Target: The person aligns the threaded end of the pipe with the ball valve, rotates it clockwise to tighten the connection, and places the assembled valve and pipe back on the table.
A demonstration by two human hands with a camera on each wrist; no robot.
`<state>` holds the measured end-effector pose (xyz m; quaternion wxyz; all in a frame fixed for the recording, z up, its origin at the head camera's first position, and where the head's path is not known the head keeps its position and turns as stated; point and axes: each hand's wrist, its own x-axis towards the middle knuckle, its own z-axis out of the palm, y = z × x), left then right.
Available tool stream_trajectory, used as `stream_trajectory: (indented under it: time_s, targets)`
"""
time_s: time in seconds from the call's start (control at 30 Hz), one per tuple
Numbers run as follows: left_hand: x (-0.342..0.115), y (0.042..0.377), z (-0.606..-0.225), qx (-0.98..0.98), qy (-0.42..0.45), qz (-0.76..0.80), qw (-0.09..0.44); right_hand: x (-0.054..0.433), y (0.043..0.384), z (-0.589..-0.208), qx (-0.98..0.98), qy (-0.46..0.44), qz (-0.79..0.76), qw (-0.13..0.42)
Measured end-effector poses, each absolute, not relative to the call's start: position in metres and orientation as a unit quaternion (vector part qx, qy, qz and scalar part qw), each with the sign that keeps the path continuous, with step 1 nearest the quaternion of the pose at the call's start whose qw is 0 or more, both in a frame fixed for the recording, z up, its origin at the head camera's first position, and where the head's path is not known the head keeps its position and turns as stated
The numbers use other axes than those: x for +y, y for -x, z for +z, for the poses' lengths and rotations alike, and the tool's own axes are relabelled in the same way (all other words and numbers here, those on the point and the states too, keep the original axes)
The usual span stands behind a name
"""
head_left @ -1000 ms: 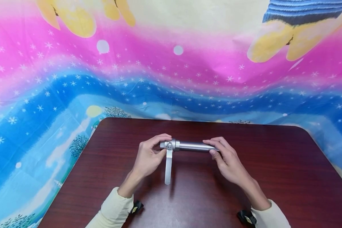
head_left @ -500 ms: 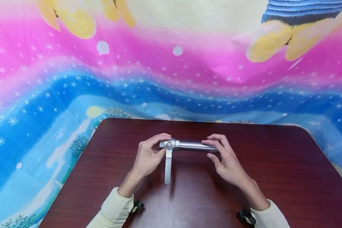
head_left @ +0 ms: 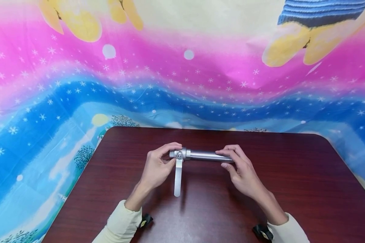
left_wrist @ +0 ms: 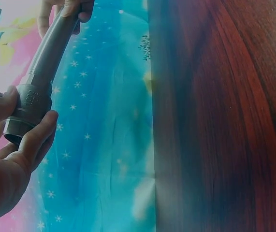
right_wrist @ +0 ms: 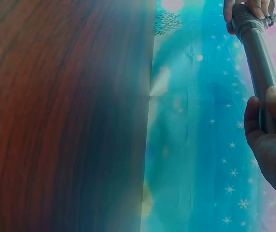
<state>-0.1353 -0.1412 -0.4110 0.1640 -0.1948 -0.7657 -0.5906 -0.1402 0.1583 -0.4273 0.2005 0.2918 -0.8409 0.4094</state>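
Note:
A steel ball valve with a long flat lever is joined to a shiny steel pipe. Both are held over the table, the pipe pointing right and the lever toward the person. My left hand grips the valve body between thumb and fingers, leaving its round open end visible in the left wrist view. At the pipe's far end, my right hand has thumb and fingers around the tube, as the right wrist view also shows. The right fingers partly cover that end.
Below the hands lies a dark reddish wooden table with rounded far corners. A colourful snowflake-patterned cloth hangs behind and beside it. Black straps show at both wrists, by the pale sleeves.
The right thumb came away from the pipe half a second ago and is now back close against it. The lever's lower end has shifted slightly left; the left hand keeps its hold.

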Motion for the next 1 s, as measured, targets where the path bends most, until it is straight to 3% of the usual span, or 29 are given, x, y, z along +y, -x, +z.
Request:
stream_trajectory:
  time_s: [0.5, 1.0]
  targets:
    - [-0.1420, 0.1354, -0.4104, -0.771, 0.191, -0.587, 0.158, 0.1582, 0.1415, -0.4273, -0.822, -0.310, 0.431, 0.205]
    - [-0.1416, 0.1344, -0.4086, -0.770, 0.197, -0.585, 0.160, 0.1558, 0.1370, -0.4271, -0.847, -0.271, 0.431, 0.151]
